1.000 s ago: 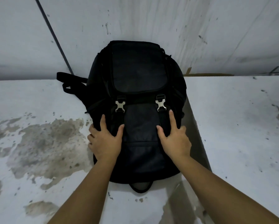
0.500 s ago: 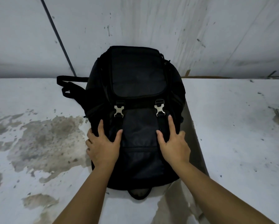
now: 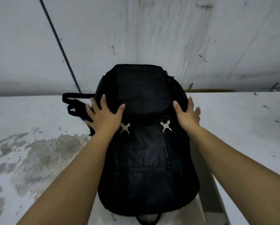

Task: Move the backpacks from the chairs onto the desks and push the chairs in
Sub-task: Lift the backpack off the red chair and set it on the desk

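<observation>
Now the left hand (image 3: 103,115) lies flat, fingers spread, on the upper left of the black backpack (image 3: 145,143), and the right hand (image 3: 187,115) lies flat with straight fingers on its upper right edge. Between both forearms the backpack rests on its back on the stained white tabletop (image 3: 30,151), top end against the wall (image 3: 152,30).

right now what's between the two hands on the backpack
In the head view, the backpack's black top flap fills the stretch between the left hand and the right hand; two metal buckles sit just below.
</observation>
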